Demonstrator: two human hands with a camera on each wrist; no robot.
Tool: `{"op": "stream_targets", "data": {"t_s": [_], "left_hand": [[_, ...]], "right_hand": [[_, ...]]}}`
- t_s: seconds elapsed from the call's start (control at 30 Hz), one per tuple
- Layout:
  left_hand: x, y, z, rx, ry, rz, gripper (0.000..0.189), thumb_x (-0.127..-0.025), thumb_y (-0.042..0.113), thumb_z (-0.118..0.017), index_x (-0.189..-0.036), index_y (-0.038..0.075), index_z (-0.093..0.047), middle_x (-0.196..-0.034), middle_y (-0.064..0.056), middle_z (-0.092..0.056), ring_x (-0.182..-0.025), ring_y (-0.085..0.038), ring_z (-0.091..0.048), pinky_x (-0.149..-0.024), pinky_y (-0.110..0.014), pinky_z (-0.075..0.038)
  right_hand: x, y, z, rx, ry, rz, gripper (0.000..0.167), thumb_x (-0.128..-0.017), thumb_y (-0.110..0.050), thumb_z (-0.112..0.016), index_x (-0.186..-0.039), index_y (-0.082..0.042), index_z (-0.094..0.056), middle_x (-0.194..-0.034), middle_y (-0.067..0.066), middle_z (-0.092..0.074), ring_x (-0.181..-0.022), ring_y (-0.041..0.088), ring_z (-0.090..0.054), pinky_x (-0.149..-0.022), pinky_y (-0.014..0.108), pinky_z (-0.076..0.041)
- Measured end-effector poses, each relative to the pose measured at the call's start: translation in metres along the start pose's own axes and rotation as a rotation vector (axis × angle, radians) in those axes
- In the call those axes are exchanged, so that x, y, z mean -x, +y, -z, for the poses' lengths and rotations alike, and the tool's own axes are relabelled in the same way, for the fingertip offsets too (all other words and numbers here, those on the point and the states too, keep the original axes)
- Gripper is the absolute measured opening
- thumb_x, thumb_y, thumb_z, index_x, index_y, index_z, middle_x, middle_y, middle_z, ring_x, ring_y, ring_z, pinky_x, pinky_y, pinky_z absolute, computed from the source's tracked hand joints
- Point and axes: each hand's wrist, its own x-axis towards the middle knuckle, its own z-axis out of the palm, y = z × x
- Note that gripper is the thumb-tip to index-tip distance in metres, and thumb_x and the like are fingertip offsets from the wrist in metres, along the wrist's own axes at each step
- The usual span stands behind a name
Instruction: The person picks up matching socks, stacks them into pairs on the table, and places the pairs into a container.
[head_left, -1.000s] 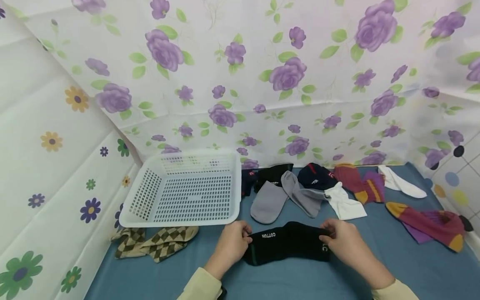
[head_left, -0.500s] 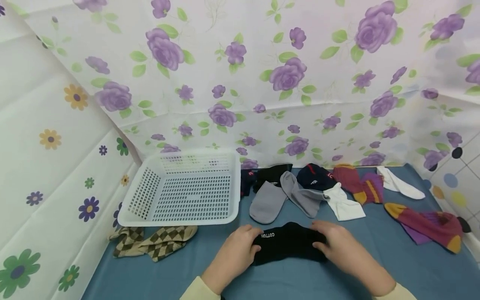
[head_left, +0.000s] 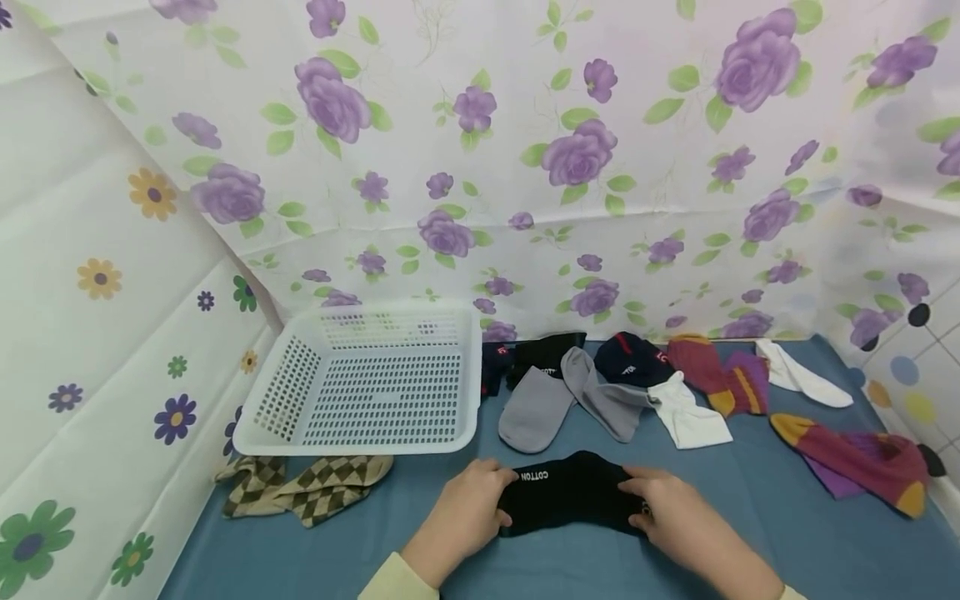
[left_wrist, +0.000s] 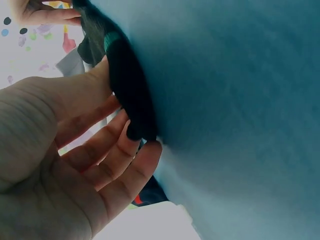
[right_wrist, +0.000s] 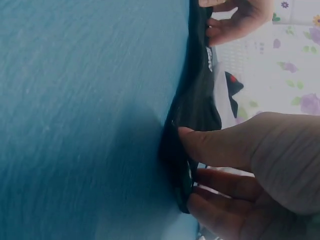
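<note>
A black sock (head_left: 573,496) with white COTTON lettering lies stretched sideways at the front of the blue cloth. In the head view my left hand (head_left: 468,512) holds its left end. The left wrist view shows the thumb against the dark fabric (left_wrist: 127,80) and the fingertips at its edge. At the right end my right hand (head_left: 678,517) grips the sock, partly covering some lettering there. From the right wrist, the thumb (right_wrist: 200,140) lies across the black fabric (right_wrist: 195,105), with fingers at the edge. Whether a second black sock lies beneath, I cannot tell.
A white plastic basket (head_left: 386,396) stands at back left, with a brown checked sock pair (head_left: 318,487) in front. Grey socks (head_left: 534,410), a white sock (head_left: 688,412), navy socks (head_left: 633,358) and maroon-and-purple socks (head_left: 862,458) lie behind and right. Floral sheeting (head_left: 450,167) walls the back.
Both hands have shifted inward from pinching the sock's outer corners and now cover more of its ends. The sock has stayed in nearly the same place.
</note>
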Motion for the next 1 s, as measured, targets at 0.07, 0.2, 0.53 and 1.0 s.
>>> {"op": "stream_targets", "data": {"t_s": [0.07, 0.2, 0.53, 1.0], "left_hand": [[-0.001, -0.001, 0.001, -0.015, -0.005, -0.01, 0.047, -0.071, 0.027, -0.082, -0.114, 0.018, -0.067, -0.099, 0.001, -0.062, -0.093, -0.014, -0.058, -0.077, -0.032, -0.053], [-0.004, -0.003, 0.003, -0.024, -0.014, -0.014, 0.047, -0.07, 0.027, -0.082, -0.114, 0.018, -0.067, -0.098, 0.002, -0.061, -0.091, -0.013, -0.056, -0.078, -0.031, -0.053], [-0.007, -0.005, 0.002, -0.009, -0.04, -0.001, 0.048, -0.072, 0.029, -0.081, -0.116, 0.019, -0.065, -0.101, 0.003, -0.059, -0.093, -0.011, -0.054, -0.08, -0.031, -0.052], [-0.005, -0.002, 0.003, -0.024, -0.092, 0.0, 0.046, -0.073, 0.028, -0.08, -0.116, 0.02, -0.065, -0.1, 0.002, -0.059, -0.091, -0.011, -0.054, -0.075, -0.03, -0.052]], "right_hand": [[0.0, -0.001, 0.0, 0.003, 0.007, -0.001, 0.036, -0.076, -0.014, -0.076, -0.111, -0.009, -0.068, -0.131, 0.011, -0.056, -0.12, 0.034, -0.052, -0.094, 0.054, -0.045], [-0.001, -0.002, 0.001, -0.005, 0.03, 0.001, 0.036, -0.075, -0.013, -0.077, -0.11, -0.009, -0.068, -0.131, 0.012, -0.055, -0.12, 0.034, -0.052, -0.093, 0.053, -0.046], [-0.011, 0.004, 0.021, -0.091, -0.055, 0.03, 0.041, -0.072, -0.02, -0.08, -0.11, -0.013, -0.068, -0.122, 0.007, -0.061, -0.117, 0.029, -0.055, -0.094, 0.053, -0.045], [-0.072, -0.029, 0.089, 0.012, 0.076, 0.195, 0.044, -0.082, -0.03, -0.071, -0.121, -0.012, -0.062, -0.12, 0.007, -0.064, -0.107, 0.024, -0.061, -0.083, 0.042, -0.053]]}}
